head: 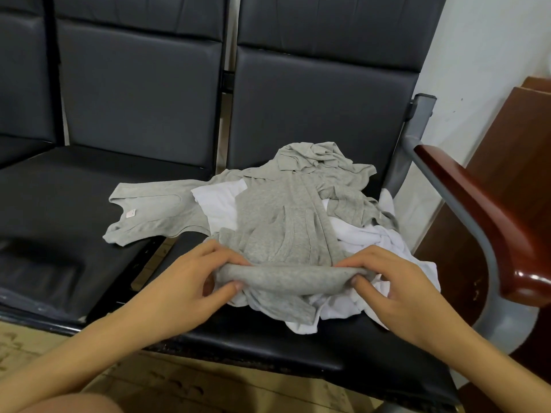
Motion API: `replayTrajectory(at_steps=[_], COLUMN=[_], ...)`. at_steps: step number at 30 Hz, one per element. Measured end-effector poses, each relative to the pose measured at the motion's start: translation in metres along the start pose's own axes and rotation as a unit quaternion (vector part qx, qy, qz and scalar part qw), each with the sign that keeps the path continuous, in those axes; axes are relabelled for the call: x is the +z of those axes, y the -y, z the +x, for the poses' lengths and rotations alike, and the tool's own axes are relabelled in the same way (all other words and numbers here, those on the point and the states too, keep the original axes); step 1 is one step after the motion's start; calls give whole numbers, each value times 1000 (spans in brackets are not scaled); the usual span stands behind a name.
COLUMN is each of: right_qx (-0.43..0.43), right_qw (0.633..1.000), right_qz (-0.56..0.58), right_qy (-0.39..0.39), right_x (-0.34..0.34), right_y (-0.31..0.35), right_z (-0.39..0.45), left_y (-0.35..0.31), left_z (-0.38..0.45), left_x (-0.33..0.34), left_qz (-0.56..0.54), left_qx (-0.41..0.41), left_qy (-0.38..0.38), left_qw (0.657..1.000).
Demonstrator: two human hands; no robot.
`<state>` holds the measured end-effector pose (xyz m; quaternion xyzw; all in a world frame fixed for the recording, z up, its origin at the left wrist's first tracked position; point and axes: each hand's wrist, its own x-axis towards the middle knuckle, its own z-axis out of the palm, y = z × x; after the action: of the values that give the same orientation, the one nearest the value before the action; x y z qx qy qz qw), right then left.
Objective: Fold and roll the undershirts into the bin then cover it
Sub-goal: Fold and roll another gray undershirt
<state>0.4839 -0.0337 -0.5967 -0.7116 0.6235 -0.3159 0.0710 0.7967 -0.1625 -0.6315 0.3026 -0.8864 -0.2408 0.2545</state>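
Note:
A folded grey undershirt (286, 231) lies on top of a pile on the right black seat, its near end turned into a tight roll (292, 278). My left hand (196, 281) pinches the roll's left end, thumb under and fingers over. My right hand (396, 284) pinches the right end the same way. Under it lie white undershirts (372, 242) and more crumpled grey ones (322, 162). Another grey undershirt (149, 210) lies spread flat, reaching onto the left seat. No bin or lid is in view.
The black padded seats (74, 189) form a row with tall backrests. A red-brown wooden armrest (483, 216) on a grey metal frame stands to the right of the pile. Brown wooden furniture (530, 129) stands beyond it by the white wall. Tiled floor shows below the seat edge.

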Motion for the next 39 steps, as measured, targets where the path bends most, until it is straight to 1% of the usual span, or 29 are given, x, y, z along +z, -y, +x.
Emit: replayTrajectory(at_steps=[3,5,7,9,12,15,17,19,21,24,26,30,31,35,39], right_qx=[5,8,22,47,62,100,122,149,180,196,198,233,238,247,246], right_qw=[1000,999,999,998,997,995,992,986,972,946,938,922,920,914,910], right_qz=[8,-10,-34,-44,-46,-19,15,66,142,252,282,308,309,317,316], right_qy=[-30,-40,-28,7,29,14,0,-24,-47,-47,-28,21,31,51,111], right_x=[-1,-5,-14,-26,-41,-49,-52,-54,-56,-58,-55,-36,-31,-16,-13], right_y=[4,8,16,23,32,37,40,45,52,59,58,46,43,37,26], right_z=[3,8,19,37,72,103,120,135,147,153,147,121,114,85,62], left_y=[0,-4,-10,-16,-20,-25,-29,-34,-38,-45,-47,-43,-41,-35,-32], left_z=[2,7,15,26,46,68,82,94,105,110,102,67,58,28,1], left_x=[-1,-5,-12,-22,-44,-64,-79,-96,-114,-133,-135,-117,-110,-81,-62], left_qz=[-4,-3,-17,-29,-44,-103,-118,-116,-126,-171,-211,-244,-253,-308,-336], left_qx=[-1,5,-3,-29,-46,-64,-72,-79,-97,-144,-174,-196,-206,-248,-276], left_qy=[-41,-64,-68,-65,-86,-118,-135,-143,-149,-127,-94,3,16,23,39], left_qw=[999,998,998,997,994,986,981,980,976,966,957,950,945,918,900])
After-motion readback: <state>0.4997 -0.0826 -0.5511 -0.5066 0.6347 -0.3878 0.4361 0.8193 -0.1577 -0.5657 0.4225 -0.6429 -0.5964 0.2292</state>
